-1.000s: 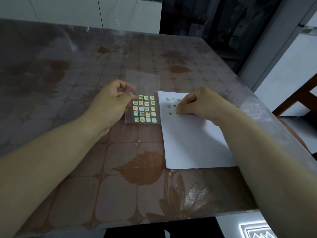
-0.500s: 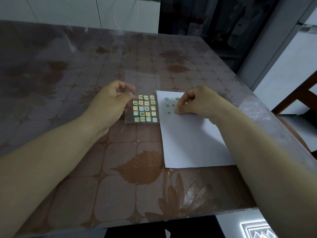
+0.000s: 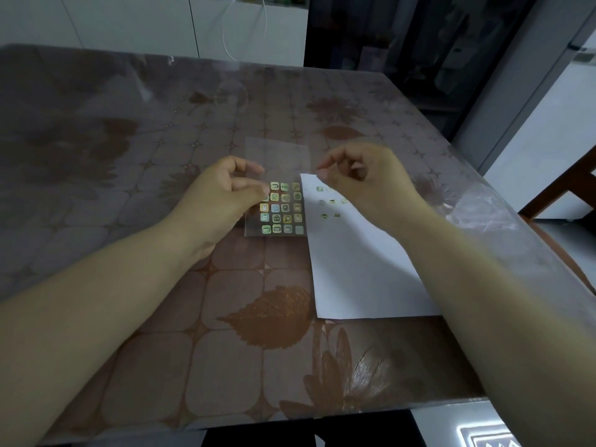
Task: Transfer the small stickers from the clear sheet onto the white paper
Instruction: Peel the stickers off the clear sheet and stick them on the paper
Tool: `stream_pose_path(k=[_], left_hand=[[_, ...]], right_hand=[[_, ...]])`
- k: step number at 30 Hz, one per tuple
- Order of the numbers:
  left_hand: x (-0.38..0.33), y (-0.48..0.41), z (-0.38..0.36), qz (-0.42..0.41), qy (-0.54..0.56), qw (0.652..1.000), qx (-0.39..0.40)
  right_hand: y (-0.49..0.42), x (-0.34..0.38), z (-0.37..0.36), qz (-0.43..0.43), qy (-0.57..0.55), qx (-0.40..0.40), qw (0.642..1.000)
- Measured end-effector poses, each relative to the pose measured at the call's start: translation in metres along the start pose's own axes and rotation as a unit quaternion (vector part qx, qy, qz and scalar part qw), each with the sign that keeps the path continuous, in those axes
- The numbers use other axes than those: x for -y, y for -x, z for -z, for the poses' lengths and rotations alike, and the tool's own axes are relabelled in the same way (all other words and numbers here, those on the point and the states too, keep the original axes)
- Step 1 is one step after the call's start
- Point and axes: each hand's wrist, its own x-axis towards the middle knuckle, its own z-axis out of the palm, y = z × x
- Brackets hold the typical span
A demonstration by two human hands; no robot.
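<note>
Your left hand (image 3: 222,196) lies on the patterned surface (image 3: 161,317) at the left edge of the clear sheet (image 3: 283,153). Its fingers (image 3: 248,166) are curled, and the thumb and the first finger pinch that edge, so the sheet is held in place. The far half of the sheet is bare. The near half carries the small stickers (image 3: 281,208) in a tidy grid of about twenty, and the nearest of them are just beside your left fingertips.

Just to the right, the white paper (image 3: 361,272) lies flat, with its left edge touching or slightly overlapping the right edge of the sheet. In its far-left corner you can see the placed stickers (image 3: 332,201), perhaps seven, in three short rows. The rest of the paper is blank. So I judge that the task is in its early part: a small share is moved over, and the bigger share waits on the sheet.

Your right hand (image 3: 371,182) is lifted above the far-left corner of the paper, near the right side of the sheet. Its fingers are curled, with the thumb and the first finger close to each other. The hand is blurred, so I cannot tell if a sticker is between them or nothing at all. If it is empty, the next sticker to peel is near, just left of it.
</note>
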Motion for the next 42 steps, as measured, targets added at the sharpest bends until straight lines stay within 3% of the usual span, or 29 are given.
stream_pose_path(k=[6,17,23,25,28,33,36,42], left_hand=[[-0.001,0.002,-0.004,-0.001,0.046,0.999,0.028],[-0.002,0.005,-0.006,-0.023,0.008,0.998,0.049],[-0.001,0.004,-0.006,-0.017,-0.033,0.999,0.032],[-0.001,0.005,-0.005,-0.016,-0.038,0.999,0.029],[-0.001,0.004,-0.003,-0.015,-0.038,0.999,0.006],[0.000,-0.001,0.000,-0.009,-0.011,0.999,-0.037],[0.001,-0.002,-0.001,-0.003,-0.007,0.999,-0.037],[0.001,-0.001,-0.002,-0.006,-0.002,1.000,-0.027]], right_hand=[[0.005,0.002,-0.023,0.120,0.080,-0.028,0.989],[0.006,0.001,-0.032,0.118,0.085,-0.053,0.988],[0.007,0.004,-0.030,0.121,0.086,-0.026,0.989],[0.006,0.010,-0.021,0.101,0.051,0.007,0.994],[0.002,0.016,0.016,0.000,-0.029,0.017,0.999],[-0.003,-0.020,0.053,-0.175,0.079,0.119,0.974],[-0.004,-0.025,0.046,-0.194,0.112,0.166,0.960],[-0.001,-0.020,0.036,-0.186,0.101,0.141,0.967]])
